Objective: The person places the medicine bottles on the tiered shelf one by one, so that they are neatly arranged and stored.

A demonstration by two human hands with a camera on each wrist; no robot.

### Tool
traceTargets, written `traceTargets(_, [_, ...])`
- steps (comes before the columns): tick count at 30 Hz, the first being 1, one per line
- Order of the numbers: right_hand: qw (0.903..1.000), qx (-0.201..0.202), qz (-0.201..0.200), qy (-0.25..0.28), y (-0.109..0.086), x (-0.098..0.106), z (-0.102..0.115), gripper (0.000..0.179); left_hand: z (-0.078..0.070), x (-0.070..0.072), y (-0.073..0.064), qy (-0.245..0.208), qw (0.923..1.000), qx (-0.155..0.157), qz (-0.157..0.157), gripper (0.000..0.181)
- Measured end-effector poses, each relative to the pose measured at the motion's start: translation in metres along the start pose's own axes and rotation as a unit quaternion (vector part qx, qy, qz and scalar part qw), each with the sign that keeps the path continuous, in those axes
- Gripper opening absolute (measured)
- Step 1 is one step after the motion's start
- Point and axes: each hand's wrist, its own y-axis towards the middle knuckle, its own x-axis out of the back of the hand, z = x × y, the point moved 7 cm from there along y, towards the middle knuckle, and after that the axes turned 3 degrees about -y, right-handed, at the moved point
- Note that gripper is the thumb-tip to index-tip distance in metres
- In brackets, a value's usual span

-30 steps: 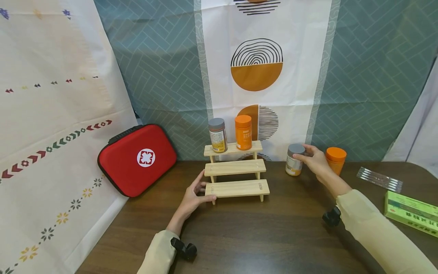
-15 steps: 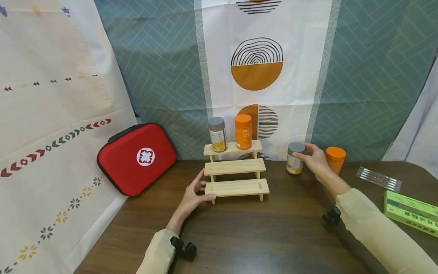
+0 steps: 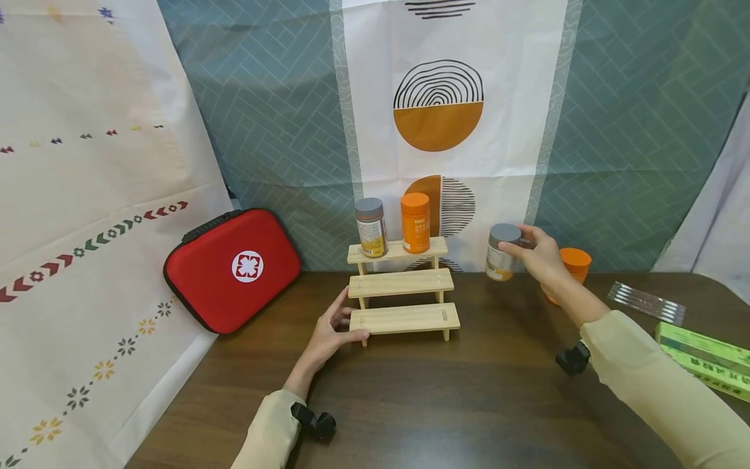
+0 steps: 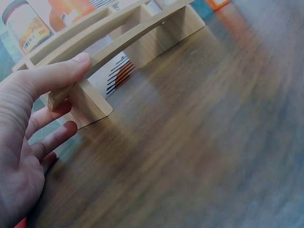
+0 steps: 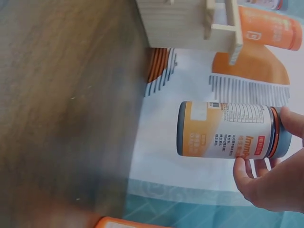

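My right hand (image 3: 541,257) holds a supplement bottle (image 5: 223,129) with a grey cap by its cap end, and in the right wrist view it is clear of the table. At the left end of a three-step wooden display stand (image 3: 404,319), my left hand (image 3: 328,339) grips the lowest step, thumb on the board and fingers below it, as the left wrist view shows. On the stand's top step are another grey-capped bottle (image 3: 372,228) and an orange bottle (image 3: 415,223), side by side. The two lower steps carry nothing.
A second orange bottle (image 3: 577,260) stands behind my right wrist, partly hidden. Farther right lie a clear strip pack (image 3: 646,302) and a green box (image 3: 706,358). A red first-aid case (image 3: 234,273) leans against the cloth at left.
My right hand has lifted the grey-capped bottle off the table. The left hand keeps its place on the stand.
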Motion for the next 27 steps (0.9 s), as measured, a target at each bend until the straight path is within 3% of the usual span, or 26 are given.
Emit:
traceTargets(16, [0.9988, 0.044, 0.010, -0.017, -0.013, 0.004, 0.050, 0.077, 0.002, 0.000, 0.001, 0.006, 1.0000, -0.003, 0.003, 0.102])
traceTargets(27, [0.9956, 0.068, 0.064, 0.010, -0.027, -0.022, 0.084, 0.070, 0.002, 0.000, 0.001, 0.010, 0.9999, 0.005, -0.001, 0.102])
